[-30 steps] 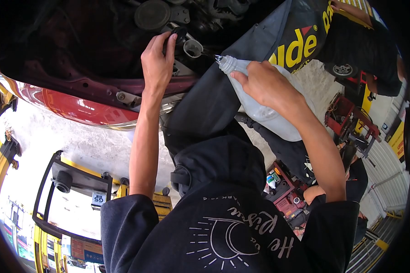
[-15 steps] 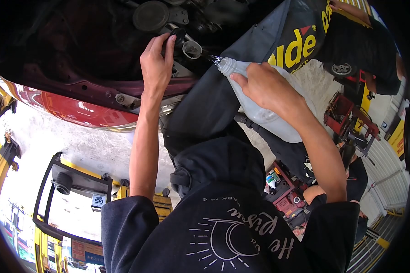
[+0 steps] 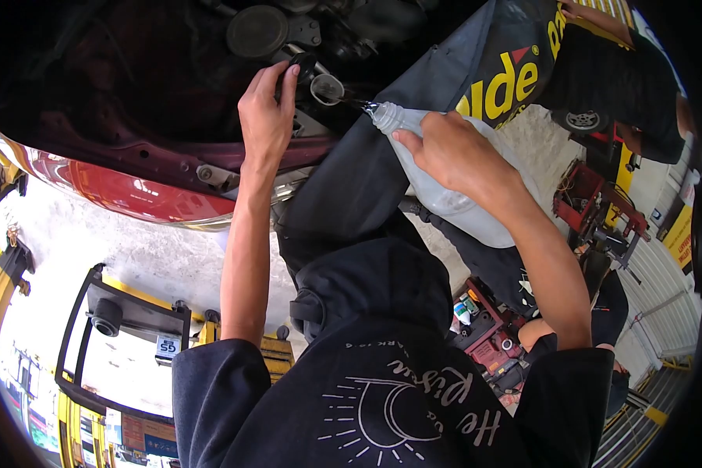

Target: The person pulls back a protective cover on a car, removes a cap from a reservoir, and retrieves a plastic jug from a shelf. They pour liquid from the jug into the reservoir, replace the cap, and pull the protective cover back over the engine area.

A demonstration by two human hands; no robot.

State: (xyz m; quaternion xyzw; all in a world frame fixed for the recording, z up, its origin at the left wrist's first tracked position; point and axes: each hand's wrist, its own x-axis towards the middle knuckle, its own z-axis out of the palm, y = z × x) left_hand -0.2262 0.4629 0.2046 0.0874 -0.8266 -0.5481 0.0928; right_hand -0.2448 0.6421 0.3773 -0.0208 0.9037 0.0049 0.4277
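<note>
My left hand (image 3: 265,113) is closed at the fingertips on a black cap (image 3: 305,64), just beside an open filler neck (image 3: 327,90) in the engine bay. In my right hand (image 3: 462,154) is a large translucent plastic jug (image 3: 437,183), tipped with its mouth toward that neck. Clear liquid (image 3: 357,102) streams from the jug's mouth toward the opening. The thumb lies along the jug's neck, while the other fingers are mostly hidden behind the hand.
A black fender cover (image 3: 335,187) with yellow lettering drapes over the red car's edge (image 3: 132,183). Behind the jug stands a red tool cart (image 3: 483,327). Other people in dark clothes (image 3: 608,86) are at the right. A black-framed trolley (image 3: 125,312) stands lower left.
Both hands keep nearly the same place and hold. Liquid still runs from the jug, and the whole view has shifted very slightly.
</note>
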